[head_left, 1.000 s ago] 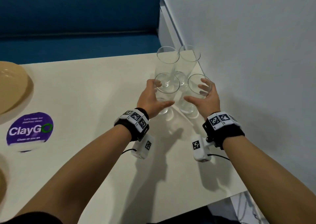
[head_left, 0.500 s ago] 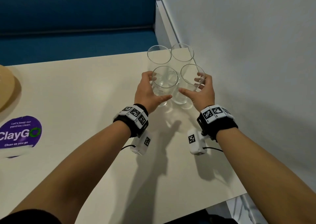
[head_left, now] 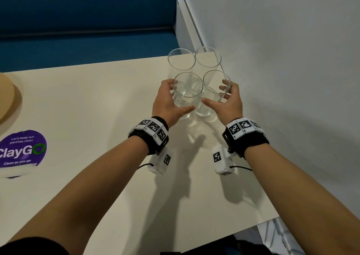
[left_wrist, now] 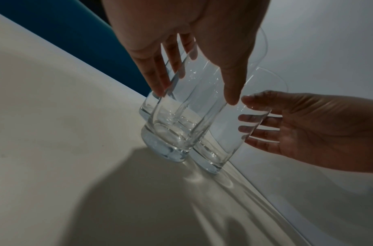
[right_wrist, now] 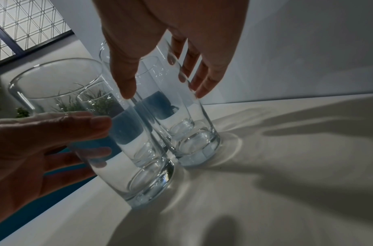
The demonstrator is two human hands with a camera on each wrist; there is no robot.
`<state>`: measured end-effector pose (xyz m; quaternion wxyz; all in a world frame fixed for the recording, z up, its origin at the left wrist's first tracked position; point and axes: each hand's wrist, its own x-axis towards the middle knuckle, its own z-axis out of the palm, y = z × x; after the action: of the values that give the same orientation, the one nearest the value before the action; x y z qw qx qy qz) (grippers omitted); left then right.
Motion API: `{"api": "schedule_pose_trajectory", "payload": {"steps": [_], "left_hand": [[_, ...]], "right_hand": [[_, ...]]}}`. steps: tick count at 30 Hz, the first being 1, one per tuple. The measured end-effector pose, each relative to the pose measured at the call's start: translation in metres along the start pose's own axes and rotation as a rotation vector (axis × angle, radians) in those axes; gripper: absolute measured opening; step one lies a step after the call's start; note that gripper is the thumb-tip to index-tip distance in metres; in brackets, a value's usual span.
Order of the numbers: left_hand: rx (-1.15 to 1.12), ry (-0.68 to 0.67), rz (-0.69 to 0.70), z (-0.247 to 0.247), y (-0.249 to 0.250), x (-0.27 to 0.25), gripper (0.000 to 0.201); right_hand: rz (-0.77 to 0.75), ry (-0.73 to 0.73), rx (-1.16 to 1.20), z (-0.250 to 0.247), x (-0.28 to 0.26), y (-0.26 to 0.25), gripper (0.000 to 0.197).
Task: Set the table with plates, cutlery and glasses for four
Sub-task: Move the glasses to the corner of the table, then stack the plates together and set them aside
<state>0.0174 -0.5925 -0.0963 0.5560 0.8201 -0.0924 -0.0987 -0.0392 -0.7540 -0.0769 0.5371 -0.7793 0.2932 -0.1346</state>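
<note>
Several clear tall glasses stand in a tight cluster at the far right corner of the cream table (head_left: 87, 102). My left hand (head_left: 183, 95) wraps the near-left glass (head_left: 190, 83), thumb in front and fingers behind. My right hand (head_left: 213, 94) wraps the near-right glass (head_left: 211, 79) the same way. Both glasses rest on the table. The left wrist view shows my left hand (left_wrist: 196, 94) gripping its glass (left_wrist: 173, 136). In the right wrist view my right hand (right_wrist: 164, 94) straddles its glass (right_wrist: 194, 141). Two more glasses (head_left: 181, 59) (head_left: 208, 56) stand just behind.
A white wall (head_left: 292, 59) runs close along the right of the glasses. A tan plate (head_left: 7, 98) sits at the left edge above a purple ClayGo sticker (head_left: 21, 149). A blue bench (head_left: 87, 20) lies beyond the table's far edge.
Both hands have closed in round the two near glasses, thumbs and fingers now on the glass walls. The glasses have not moved on the table.
</note>
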Motion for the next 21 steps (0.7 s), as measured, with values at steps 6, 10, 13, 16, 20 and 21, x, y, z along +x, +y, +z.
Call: {"api": "schedule_pose_trajectory", "payload": {"steps": [6, 10, 13, 16, 20, 21], "left_hand": [[0.001, -0.007, -0.024, -0.002, 0.001, 0.0, 0.087], [-0.001, -0.028, -0.063, -0.021, 0.001, -0.013, 0.092], [0.029, 0.037, -0.111, -0.072, -0.019, -0.036, 0.088], [0.104, 0.025, -0.176, -0.102, -0.031, -0.052, 0.079], [0.275, 0.137, -0.257, -0.217, -0.073, -0.092, 0.072], [0.305, 0.161, -0.281, -0.25, -0.085, -0.103, 0.071]], "right_hand": [[0.044, 0.001, 0.009, 0.002, -0.002, -0.001, 0.078], [0.15, 0.053, -0.007, 0.014, -0.023, 0.007, 0.084], [0.274, 0.008, 0.021, 0.056, -0.07, 0.008, 0.083], [0.304, -0.093, -0.013, 0.082, -0.102, 0.014, 0.078], [0.096, -0.37, -0.132, 0.172, -0.163, -0.022, 0.071], [0.045, -0.419, -0.145, 0.197, -0.179, -0.035, 0.069]]}}
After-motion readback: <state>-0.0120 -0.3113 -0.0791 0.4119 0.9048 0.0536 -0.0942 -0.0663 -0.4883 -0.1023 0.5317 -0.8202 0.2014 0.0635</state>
